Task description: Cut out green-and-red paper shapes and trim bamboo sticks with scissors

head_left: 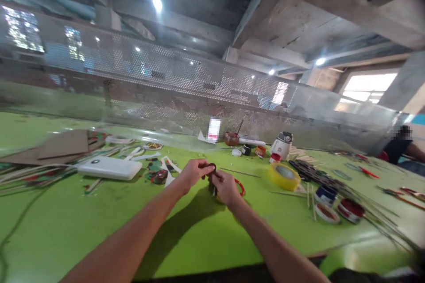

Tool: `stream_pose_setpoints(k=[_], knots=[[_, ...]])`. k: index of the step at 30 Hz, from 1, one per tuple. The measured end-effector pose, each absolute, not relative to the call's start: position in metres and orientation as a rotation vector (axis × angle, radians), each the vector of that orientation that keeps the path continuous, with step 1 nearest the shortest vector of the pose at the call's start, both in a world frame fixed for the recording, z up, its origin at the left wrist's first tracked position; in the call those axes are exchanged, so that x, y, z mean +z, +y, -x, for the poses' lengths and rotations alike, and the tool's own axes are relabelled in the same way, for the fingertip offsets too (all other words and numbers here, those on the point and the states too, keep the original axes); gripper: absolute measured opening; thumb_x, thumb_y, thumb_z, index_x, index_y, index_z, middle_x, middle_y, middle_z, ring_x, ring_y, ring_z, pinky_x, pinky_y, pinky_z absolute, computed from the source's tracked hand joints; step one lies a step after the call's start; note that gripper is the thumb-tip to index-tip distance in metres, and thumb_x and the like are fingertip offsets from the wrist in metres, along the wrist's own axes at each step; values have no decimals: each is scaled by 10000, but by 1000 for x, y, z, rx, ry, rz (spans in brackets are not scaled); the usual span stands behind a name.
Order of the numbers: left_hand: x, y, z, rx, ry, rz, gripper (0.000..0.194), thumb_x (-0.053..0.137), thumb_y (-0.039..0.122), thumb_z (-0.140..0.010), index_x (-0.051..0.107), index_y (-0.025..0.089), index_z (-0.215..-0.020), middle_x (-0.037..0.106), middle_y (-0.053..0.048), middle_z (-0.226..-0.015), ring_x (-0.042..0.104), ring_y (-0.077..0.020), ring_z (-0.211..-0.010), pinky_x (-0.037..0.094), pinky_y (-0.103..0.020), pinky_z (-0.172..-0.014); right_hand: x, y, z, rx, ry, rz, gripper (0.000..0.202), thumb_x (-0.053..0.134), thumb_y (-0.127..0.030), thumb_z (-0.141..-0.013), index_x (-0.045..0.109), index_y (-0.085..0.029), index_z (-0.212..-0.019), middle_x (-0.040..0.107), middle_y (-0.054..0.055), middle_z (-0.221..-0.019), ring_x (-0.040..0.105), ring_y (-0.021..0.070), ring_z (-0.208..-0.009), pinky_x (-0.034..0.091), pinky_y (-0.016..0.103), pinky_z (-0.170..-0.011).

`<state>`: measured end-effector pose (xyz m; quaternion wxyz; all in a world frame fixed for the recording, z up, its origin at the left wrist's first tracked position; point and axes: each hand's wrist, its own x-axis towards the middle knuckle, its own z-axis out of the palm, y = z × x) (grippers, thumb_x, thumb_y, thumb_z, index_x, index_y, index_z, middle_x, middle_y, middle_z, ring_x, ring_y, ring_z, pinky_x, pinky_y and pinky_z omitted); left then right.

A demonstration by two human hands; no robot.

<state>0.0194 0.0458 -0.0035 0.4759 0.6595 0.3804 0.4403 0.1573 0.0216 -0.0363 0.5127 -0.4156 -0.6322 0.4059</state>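
Note:
Near the middle of the green table, both my hands meet at a small dark brown, curved piece [213, 167], too small to name its kind. My left hand [193, 175] pinches it from the left with thumb and fingers. From the right, my right hand [227, 187] has its fingers closed on the same piece. Below and partly behind the right hand is a dark object with a bit of yellow, mostly hidden. A red ring-shaped thing [242, 187] shows just right of that hand, resting on the table.
A white power bank [109, 168] with a cable lies left, beside cardboard sheets [63, 143]. Yellow tape [283, 176], paint jars [351, 210] and thin sticks are at right. A white bottle [281, 145] stands behind. A person [400, 148] is at far right.

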Motion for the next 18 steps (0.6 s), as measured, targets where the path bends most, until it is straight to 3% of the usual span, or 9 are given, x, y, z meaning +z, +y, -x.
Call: stream_pose_setpoints(k=[9,15,18], knots=[[-8,63,-12,1418,884,-1338,268,667,355,-619,597,130,-748,519,29,-524,439,-94,-461,332,-225,-457,-16,35,-138,1264,-1469,1088,433,476,-573,-791,544,-153,-707,585,6,-475,505,110,-367,361,203,-362],[-22,76,-8,1549,1054,-1188,231,645,316,-613,579,137,-743,594,-13,-608,539,-135,-526,425,-263,-505,-27,48,-126,1195,-1440,1091,349,494,-469,-827,507,-173,-643,362,-106,-371,261,39,-295,185,163,-325],[-27,75,-9,1496,940,-1054,248,681,304,-586,560,139,-726,595,-14,-623,559,-140,-546,446,-275,-534,-32,48,-129,1171,-1479,1049,333,485,-459,-841,555,-166,-699,370,-103,-415,268,44,-330,194,166,-341]])
